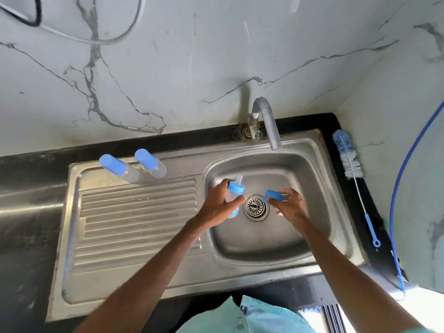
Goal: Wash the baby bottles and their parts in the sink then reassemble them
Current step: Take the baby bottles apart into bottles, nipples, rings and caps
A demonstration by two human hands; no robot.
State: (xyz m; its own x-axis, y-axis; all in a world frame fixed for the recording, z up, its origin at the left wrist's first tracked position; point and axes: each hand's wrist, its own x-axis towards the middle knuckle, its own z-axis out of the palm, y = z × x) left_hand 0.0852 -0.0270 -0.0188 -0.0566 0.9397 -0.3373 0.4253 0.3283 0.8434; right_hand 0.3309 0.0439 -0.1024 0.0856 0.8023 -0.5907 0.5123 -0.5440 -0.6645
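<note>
Gripping baby bottle (pixel 233 197) in left hand (pixel 217 209) over sink (pixel 276 243) drain (pixel 255 207), fingers curled round body. Pinching blue cap (pixel 274 195) in right hand (pixel 289 209), apart from bottle. Best to drop cap in basin, then unscrew blue collar (pixel 236 187) low over sink, grip firm.

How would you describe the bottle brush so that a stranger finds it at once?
Start at the steel sink. On the black counter along its right edge lies the bottle brush. Unlike the blue hose beside it, it has blue-and-white bristles at the far end and a thin stem.
</note>
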